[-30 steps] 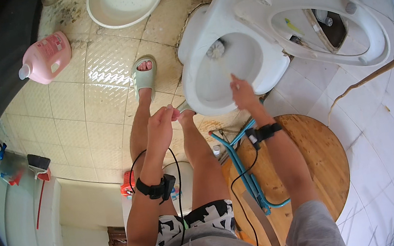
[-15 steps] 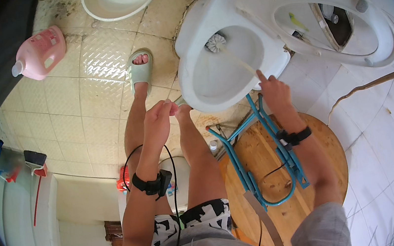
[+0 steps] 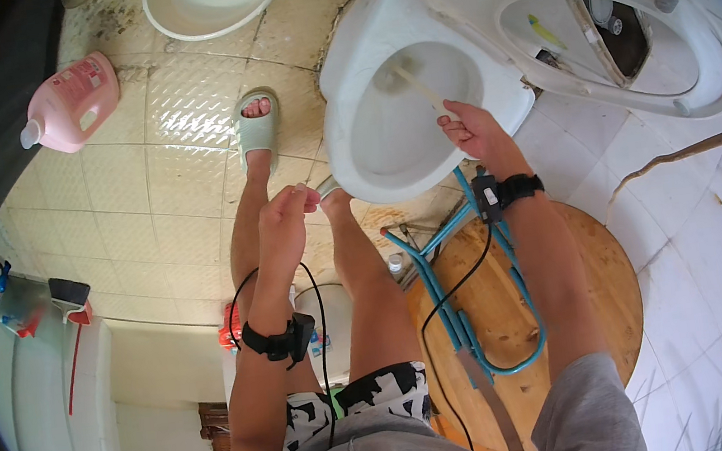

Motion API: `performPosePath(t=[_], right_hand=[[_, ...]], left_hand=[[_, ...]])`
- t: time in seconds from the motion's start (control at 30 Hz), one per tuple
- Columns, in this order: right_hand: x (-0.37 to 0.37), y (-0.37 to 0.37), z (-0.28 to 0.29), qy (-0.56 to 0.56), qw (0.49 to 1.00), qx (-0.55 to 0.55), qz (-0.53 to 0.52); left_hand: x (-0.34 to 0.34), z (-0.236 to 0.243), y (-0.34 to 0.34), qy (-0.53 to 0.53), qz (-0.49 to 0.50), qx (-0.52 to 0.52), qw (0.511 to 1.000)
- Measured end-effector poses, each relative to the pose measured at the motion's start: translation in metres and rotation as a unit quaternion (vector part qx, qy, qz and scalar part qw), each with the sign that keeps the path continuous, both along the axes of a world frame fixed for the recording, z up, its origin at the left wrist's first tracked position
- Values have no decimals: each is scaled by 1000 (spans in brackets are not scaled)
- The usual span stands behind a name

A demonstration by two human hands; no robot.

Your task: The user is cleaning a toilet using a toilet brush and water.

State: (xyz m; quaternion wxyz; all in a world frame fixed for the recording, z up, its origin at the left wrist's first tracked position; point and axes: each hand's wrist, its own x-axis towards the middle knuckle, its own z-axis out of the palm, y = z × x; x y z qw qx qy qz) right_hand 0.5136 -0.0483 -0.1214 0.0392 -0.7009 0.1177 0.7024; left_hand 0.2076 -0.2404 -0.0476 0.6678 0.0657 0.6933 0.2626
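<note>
My right hand [image 3: 471, 126] is closed around the pale handle of a toilet brush [image 3: 422, 90], which slants down and left into the toilet bowl [image 3: 355, 164]. The brush head sits at the drain end of the bowl, blurred and hard to make out. The white toilet seat [image 3: 711, 79] is raised behind the bowl. My left hand [image 3: 286, 212] hovers left of the bowl's near rim, its fingers curled in and thumb pressed to them, with nothing visible in it. Each of my wrists wears a black strap with a small device.
A round wooden tabletop [image 3: 597, 286] with a blue metal folding frame [image 3: 460, 322] leans below the bowl. At far left stand a pink jug [image 3: 71, 104] and a white basin [image 3: 217, 33]. A broom and dustpan [image 3: 72, 300] are at the left wall. A brown strip [image 3: 689, 150] crosses the tiles on the right.
My right hand has moved slightly up and left and its wrist has turned. The brush head, clearly visible before, is now blurred at the drain. My left hand has barely moved.
</note>
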Motion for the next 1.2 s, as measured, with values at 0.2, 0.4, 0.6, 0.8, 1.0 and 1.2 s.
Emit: performPosePath(t=[0.2,0.4,0.6,0.8,1.0,1.2], right_hand=[[-13,-27,47,-53,893,199,400],[-42,-26,107,-114,367,264,885],[-28,5,23,-116,288,330,891],[-25,17,-22,-92,696,204,682],[-25,-14,-5,85,922,-43,-376],[-45,-46,76,-51,942,132,306]], left_hand=[[5,5,8,-9,36,-2,999],[5,7,6,-11,38,-12,999],[9,8,17,-10,24,-6,1000],[4,5,12,12,14,-12,1000],[4,8,9,-4,21,-10,1000],[3,12,6,-9,33,-12,999]])
